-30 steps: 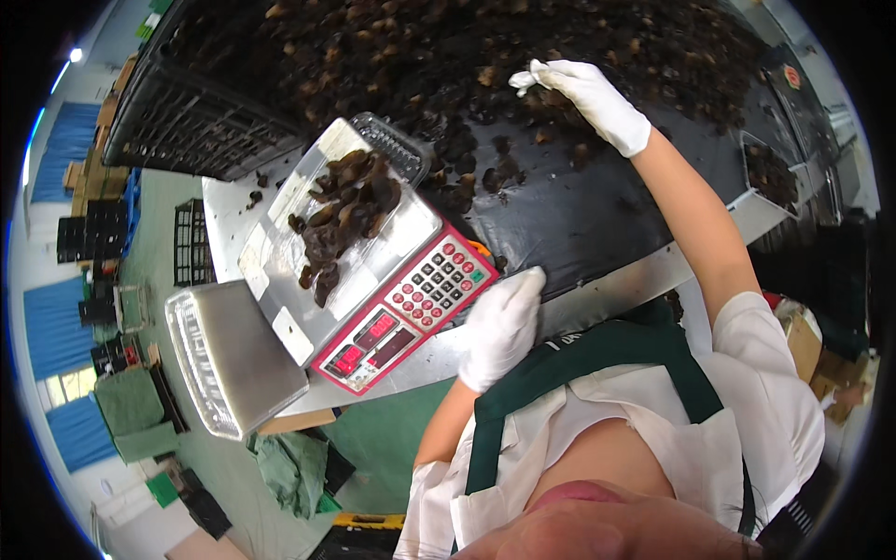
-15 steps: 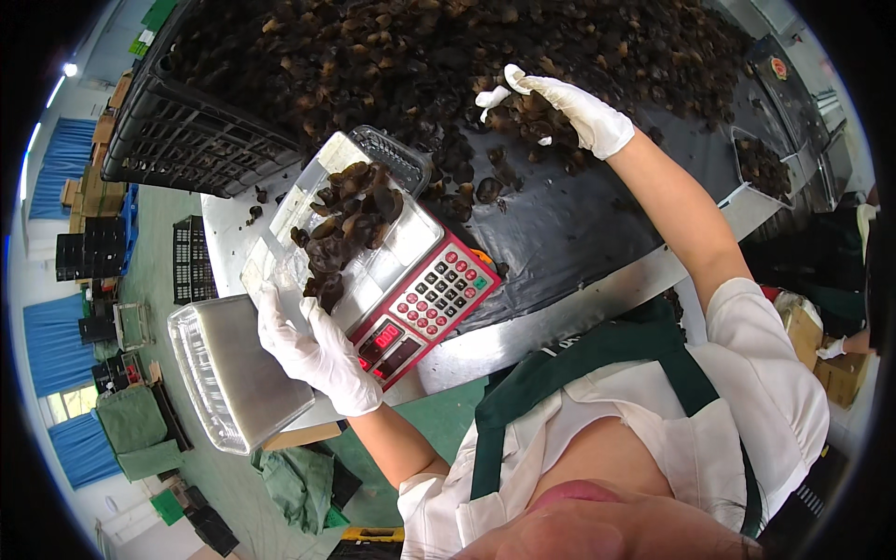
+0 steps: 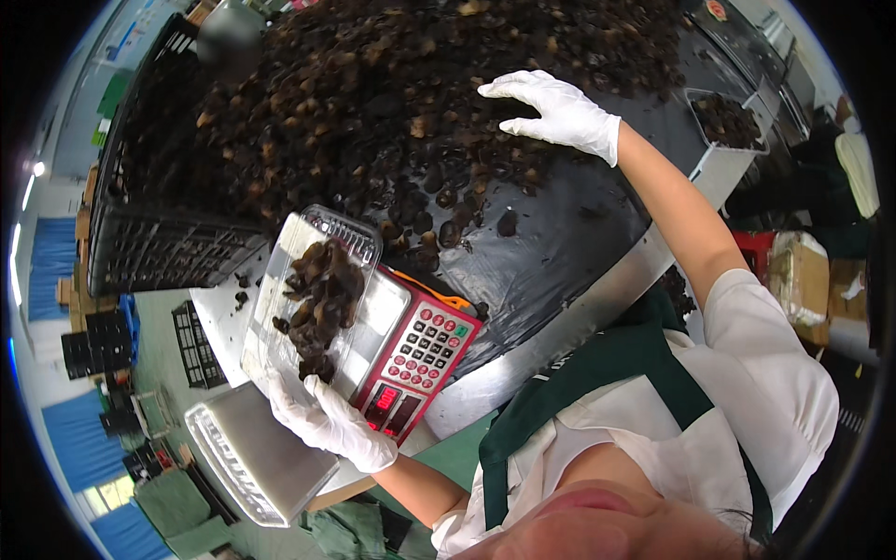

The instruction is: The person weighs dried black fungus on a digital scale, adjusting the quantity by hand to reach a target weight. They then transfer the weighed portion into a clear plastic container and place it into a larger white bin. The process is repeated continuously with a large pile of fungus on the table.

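My left hand (image 3: 327, 425), in a white glove, grips the lower end of a clear plastic tray (image 3: 263, 343) lying on a red and steel scale (image 3: 420, 364). Dark, frilly pieces like wood-ear fungus (image 3: 322, 294) sit in that tray. A stack of clear trays (image 3: 257, 448) is left of the hand. My right hand (image 3: 551, 117), also gloved, hovers open with spread fingers over a large heap of the same dark pieces (image 3: 401, 84) on black sheeting (image 3: 551, 271).
A black plastic crate (image 3: 168, 247) stands back left and a filled tray (image 3: 723, 121) at the right. Another clear tray (image 3: 345, 233) lies behind the scale. Cardboard boxes (image 3: 798, 280) are beyond the steel table edge (image 3: 621, 271); crates (image 3: 196, 341) stand on the floor.
My left hand has moved leftward from beside the keypad onto the tray's lower end. My right hand has opened, with no white scrap now visible at its fingers. The view has shifted.
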Motion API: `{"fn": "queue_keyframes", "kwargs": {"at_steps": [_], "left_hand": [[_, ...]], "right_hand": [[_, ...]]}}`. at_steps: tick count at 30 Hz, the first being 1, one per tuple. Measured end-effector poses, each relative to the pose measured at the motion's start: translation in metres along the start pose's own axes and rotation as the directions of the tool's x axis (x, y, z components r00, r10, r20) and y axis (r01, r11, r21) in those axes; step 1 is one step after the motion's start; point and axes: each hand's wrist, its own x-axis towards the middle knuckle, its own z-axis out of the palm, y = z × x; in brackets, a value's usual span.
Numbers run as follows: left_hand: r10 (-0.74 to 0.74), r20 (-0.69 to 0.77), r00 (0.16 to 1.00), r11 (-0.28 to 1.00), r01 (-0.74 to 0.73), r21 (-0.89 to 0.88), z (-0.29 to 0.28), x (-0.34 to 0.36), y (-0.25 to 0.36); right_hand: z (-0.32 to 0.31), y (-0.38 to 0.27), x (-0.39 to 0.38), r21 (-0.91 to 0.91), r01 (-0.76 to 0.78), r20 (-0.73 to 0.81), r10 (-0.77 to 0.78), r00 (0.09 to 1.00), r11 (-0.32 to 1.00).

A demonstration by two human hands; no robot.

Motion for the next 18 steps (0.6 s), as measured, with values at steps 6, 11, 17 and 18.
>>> {"fn": "queue_keyframes", "kwargs": {"at_steps": [6,11,17,18], "left_hand": [[-0.025,0.038,0.999,0.994,0.021,0.106,-0.001,-0.003,-0.003],[-0.002,0.017,1.0,1.0,0.002,-0.016,0.003,-0.002,-0.003],[0.075,0.063,0.995,0.993,-0.08,0.086,0.007,0.006,0.016],[0.082,0.101,0.991,0.996,-0.085,0.027,0.011,0.012,0.033]], "right_hand": [[-0.006,-0.002,-0.028,-0.031,-0.004,0.07,0.006,0.998,1.0],[0.022,-0.032,-0.019,0.018,0.154,0.114,-0.155,0.981,0.988],[0.062,-0.028,-0.006,-0.265,0.193,-0.095,-0.225,0.97,0.945],[0.071,-0.021,-0.003,-0.301,0.237,-0.17,-0.296,0.94,0.924]]}}
